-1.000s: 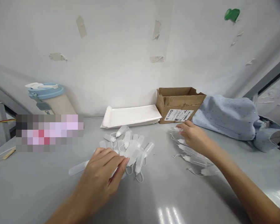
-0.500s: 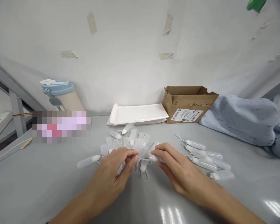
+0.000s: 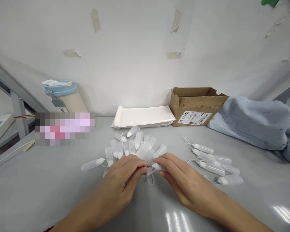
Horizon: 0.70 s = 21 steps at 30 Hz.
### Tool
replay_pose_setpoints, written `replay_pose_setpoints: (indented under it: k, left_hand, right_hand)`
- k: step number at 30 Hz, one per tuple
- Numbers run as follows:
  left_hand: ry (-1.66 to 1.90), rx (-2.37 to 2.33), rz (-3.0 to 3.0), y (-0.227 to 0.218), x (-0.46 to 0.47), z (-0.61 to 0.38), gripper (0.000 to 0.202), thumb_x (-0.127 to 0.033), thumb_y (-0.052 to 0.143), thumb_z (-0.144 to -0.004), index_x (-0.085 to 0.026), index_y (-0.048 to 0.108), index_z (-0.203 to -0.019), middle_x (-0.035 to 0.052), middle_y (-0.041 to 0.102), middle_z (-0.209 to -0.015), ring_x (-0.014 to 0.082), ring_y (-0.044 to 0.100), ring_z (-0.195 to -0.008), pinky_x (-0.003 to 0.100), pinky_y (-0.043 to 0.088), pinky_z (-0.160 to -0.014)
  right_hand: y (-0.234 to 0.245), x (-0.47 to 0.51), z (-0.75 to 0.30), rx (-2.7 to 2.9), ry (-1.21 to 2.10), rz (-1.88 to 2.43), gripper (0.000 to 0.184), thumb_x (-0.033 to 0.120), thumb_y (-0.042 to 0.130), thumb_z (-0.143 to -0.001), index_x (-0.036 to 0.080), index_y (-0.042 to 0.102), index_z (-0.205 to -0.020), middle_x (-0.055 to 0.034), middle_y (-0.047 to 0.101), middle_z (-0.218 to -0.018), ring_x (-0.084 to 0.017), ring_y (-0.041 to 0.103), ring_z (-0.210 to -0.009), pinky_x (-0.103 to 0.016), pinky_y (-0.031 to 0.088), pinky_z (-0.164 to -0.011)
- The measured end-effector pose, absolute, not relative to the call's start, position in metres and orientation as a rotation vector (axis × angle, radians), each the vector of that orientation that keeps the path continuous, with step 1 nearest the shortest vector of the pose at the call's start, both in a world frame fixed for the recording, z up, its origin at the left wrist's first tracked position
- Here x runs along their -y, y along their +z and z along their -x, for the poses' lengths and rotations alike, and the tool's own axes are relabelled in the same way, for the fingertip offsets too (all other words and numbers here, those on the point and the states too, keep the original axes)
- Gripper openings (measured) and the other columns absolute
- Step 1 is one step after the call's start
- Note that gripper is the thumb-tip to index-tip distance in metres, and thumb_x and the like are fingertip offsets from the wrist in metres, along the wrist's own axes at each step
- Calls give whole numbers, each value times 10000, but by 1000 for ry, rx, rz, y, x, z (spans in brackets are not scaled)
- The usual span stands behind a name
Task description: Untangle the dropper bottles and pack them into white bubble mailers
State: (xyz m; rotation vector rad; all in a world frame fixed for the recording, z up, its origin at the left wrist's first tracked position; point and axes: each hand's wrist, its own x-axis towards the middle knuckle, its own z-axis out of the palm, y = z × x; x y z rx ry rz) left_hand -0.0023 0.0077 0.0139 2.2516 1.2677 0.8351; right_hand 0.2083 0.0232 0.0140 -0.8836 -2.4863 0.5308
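My right hand (image 3: 175, 175) is closed on a small translucent squeeze bottle (image 3: 156, 166), its white tip pointing left. Just off that tip, my left hand (image 3: 130, 172) pinches its thumb and fingertips together. A thin dark line runs between those fingertips and the tip; what they grip is too small to make out. Behind and under my hands lies a loose pile of similar clear bottles (image 3: 137, 141) with white caps and thin cords. One lone bottle (image 3: 90, 165) rests left of the pile.
To the right lies a second group of bottles (image 3: 211, 167). At the wall are white padded envelopes (image 3: 146, 116), an open cardboard box (image 3: 195, 108) and blue speckled cloth (image 3: 253, 124). A blue-lidded tumbler (image 3: 67, 96) stands back left, behind a blurred-out item (image 3: 67, 129).
My left fingertips have shifted slightly right and down, closer to the bottle's tip. My right hand has moved slightly down, still holding the bottle. The whole view has tilted a little.
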Motion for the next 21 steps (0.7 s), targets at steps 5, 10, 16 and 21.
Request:
replay_pose_setpoints:
  k: [5, 10, 16, 21]
  left_hand:
    - [821, -1262, -2256, 14, -7, 2, 184, -167, 399, -926, -229, 572, -918, -35, 606, -762, 117, 547, -700, 254, 432, -688]
    - [795, -1256, -2257, 15, -8, 2, 189, -152, 392, -927, -227, 565, -918, -35, 607, -782, 114, 548, -717, 259, 425, -717]
    - [851, -1206, -2444, 8, -9, 0, 206, -100, 377, -920, -200, 557, -909, -14, 599, -756, 128, 513, -688, 274, 396, -677]
    - [952, -1139, -2664, -2, -8, -4, 209, -40, 377, -895, -159, 550, -889, 24, 591, -730, 153, 489, -661, 300, 370, -633]
  right_hand:
    - [14, -23, -209, 2493, 491, 850, 288, 94, 334, -923, 110, 462, -1181, -112, 556, -979, -200, 535, -867, -354, 500, -729]
    - [13, -22, -209, 2493, 465, 840, 299, 73, 344, -912, 108, 474, -1179, -110, 561, -977, -199, 537, -862, -352, 502, -720]
    - [13, -22, -209, 2540, 300, 848, 317, 34, 347, -885, 106, 520, -1141, -111, 587, -935, -198, 559, -823, -344, 512, -689]
    - [11, -20, -206, 2580, 64, 772, 369, -52, 324, -811, 53, 567, -1069, -144, 613, -897, -227, 571, -805, -371, 517, -661]
